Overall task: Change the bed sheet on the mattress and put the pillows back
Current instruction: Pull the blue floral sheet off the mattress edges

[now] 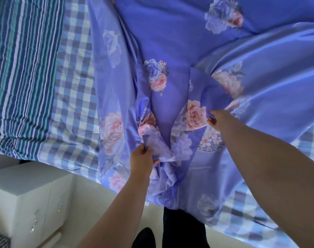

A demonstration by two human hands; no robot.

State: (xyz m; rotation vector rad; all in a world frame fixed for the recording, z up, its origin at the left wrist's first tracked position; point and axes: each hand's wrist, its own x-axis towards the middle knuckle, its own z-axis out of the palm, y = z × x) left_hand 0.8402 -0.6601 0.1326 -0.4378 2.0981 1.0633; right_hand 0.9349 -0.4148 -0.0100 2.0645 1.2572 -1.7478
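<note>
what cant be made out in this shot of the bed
Head view:
- Mattress: covered by the blue checked cloth and the purple floral bed sheet.
- Right hand fingertips: tucked into a sheet fold.
- Left hand palm: turned away, pinching the sheet.
- Far side of the bed: cut off by the top edge.
- White bedside cabinet handles: too small.

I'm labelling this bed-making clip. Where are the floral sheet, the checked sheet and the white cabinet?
floral sheet (170,33): head view, flat blue stretch near the top.
checked sheet (75,97): head view, bare strip left of the floral one.
white cabinet (18,190): head view, its top face, lower left.
</note>
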